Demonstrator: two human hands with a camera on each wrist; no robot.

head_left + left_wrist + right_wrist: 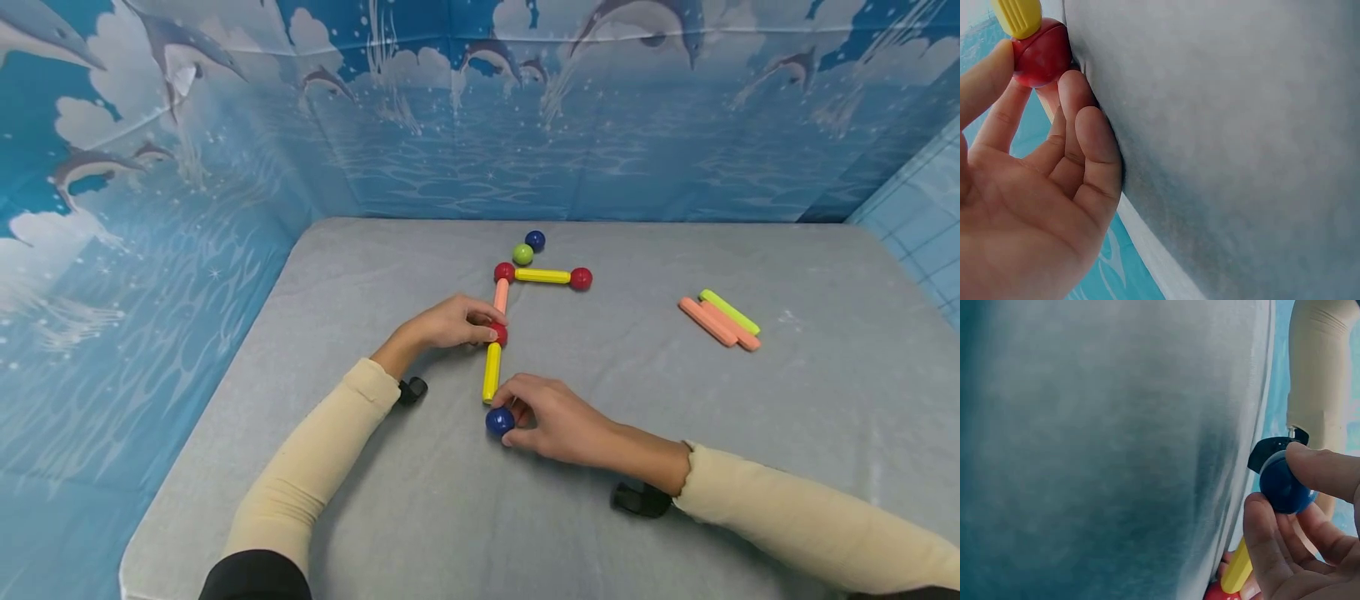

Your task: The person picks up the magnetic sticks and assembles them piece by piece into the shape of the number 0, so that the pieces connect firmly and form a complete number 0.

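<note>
While the left hand (450, 323) pinched the red ball (498, 334) on the desk (750, 433), the right hand (558, 421) gripped the blue ball (499, 421) at the yellow stick's (491, 372) near end. Three sticks (720, 321) lay unused, apart.

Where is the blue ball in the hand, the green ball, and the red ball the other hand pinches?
blue ball (498, 421), head view, middle of its top.
green ball (522, 253), head view, its center.
red ball (1040, 55), left wrist view, its rounded front.
</note>
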